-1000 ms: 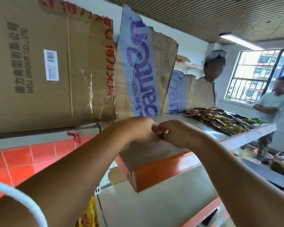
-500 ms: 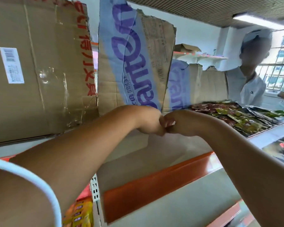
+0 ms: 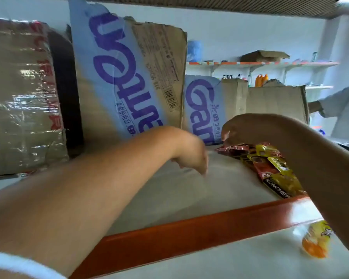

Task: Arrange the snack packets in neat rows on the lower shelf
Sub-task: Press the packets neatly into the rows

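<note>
On the lower shelf (image 3: pixel 210 264), at five o'clock, lies one yellow packet (image 3: pixel 315 244), so the job looks to be at the fetching stage. Above it at centre the left hand (image 3: pixel 191 156) hangs loosely curled and empty. Farther off, at three o'clock, the right hand (image 3: pixel 244 129) bends down onto the heap of snack packets (image 3: pixel 270 164); whether it grips one I cannot tell, and next it needs a sure pinch.

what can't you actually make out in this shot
Head view:
left hand: fingers motion-blurred, grip unclear.
right hand: fingertips hidden behind the hand itself; whether it pinches a packet is unclear.
snack packets: right part of the pile hidden by the right forearm.
yellow packet on the shelf below: blurred, print unreadable.
</note>
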`<action>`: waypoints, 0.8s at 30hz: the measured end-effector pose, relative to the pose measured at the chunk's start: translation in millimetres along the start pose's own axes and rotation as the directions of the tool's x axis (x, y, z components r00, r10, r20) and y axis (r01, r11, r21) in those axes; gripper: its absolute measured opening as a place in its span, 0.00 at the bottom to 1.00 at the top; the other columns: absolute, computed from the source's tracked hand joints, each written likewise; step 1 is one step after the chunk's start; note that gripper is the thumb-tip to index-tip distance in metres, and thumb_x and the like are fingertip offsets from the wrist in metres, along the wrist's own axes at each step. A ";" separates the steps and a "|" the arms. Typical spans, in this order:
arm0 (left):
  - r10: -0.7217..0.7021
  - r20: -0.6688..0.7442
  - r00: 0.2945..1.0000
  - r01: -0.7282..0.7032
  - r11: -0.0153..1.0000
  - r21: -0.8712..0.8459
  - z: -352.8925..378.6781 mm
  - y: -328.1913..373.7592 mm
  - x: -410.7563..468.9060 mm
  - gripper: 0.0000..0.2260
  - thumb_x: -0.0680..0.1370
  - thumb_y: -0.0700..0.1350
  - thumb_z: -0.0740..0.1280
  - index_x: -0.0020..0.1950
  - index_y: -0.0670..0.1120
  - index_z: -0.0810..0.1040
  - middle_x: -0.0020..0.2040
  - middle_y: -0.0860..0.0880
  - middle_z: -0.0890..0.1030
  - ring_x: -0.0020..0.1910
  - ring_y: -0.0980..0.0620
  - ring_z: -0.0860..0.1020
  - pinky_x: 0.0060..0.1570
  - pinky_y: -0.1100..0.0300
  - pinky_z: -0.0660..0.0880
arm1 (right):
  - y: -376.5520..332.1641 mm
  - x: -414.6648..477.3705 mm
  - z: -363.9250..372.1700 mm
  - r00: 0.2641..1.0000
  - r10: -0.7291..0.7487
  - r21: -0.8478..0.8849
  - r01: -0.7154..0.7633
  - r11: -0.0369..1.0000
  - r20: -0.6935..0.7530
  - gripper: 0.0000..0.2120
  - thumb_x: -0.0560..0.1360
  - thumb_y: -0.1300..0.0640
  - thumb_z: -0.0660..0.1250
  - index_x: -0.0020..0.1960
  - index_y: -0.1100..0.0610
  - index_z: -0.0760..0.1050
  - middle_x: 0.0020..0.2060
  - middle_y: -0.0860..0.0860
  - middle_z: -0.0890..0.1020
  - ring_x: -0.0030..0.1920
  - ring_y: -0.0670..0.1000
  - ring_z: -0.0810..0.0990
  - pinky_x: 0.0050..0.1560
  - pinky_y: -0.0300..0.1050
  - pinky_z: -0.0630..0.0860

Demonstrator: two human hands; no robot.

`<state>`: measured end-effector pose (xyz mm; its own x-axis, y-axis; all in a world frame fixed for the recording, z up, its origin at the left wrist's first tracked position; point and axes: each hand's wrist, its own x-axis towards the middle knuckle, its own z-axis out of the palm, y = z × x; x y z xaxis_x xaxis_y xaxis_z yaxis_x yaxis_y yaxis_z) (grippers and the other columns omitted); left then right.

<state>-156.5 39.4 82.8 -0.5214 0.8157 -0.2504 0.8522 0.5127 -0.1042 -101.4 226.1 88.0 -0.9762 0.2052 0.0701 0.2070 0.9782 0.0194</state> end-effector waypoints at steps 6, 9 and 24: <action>-0.084 0.023 0.996 0.086 0.994 -0.065 -13.7 36.0 53.1 0.18 0.81 0.59 0.66 0.69 0.55 0.79 0.62 0.50 0.82 0.57 0.48 0.81 0.61 0.48 0.80 | 47.9 27.1 3.1 0.996 0.053 -0.077 -0.047 0.996 0.075 0.14 0.75 0.50 0.74 0.59 0.50 0.78 0.53 0.46 0.78 0.51 0.48 0.75 0.52 0.44 0.71; -0.122 -0.027 0.992 0.120 0.989 -0.087 -11.9 38.9 68.9 0.18 0.80 0.60 0.67 0.66 0.54 0.81 0.63 0.50 0.82 0.58 0.47 0.81 0.62 0.47 0.79 | 48.8 39.0 22.5 0.993 0.038 -0.109 -0.026 0.994 0.111 0.17 0.75 0.49 0.74 0.61 0.51 0.76 0.56 0.48 0.78 0.53 0.50 0.75 0.54 0.45 0.73; -0.230 -0.515 0.826 0.011 0.920 -0.392 8.0 22.7 89.0 0.07 0.77 0.52 0.73 0.53 0.54 0.82 0.48 0.56 0.81 0.51 0.52 0.80 0.53 0.53 0.79 | 41.5 25.6 20.1 0.948 -0.125 0.005 0.132 0.991 -0.292 0.03 0.80 0.59 0.63 0.48 0.54 0.73 0.44 0.51 0.77 0.44 0.52 0.77 0.36 0.41 0.67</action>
<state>-183.2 121.4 50.5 -0.6488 0.6939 0.3123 0.7609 0.5858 0.2791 -119.1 272.6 70.5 -0.9328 0.0627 0.3550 0.0761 0.9968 0.0239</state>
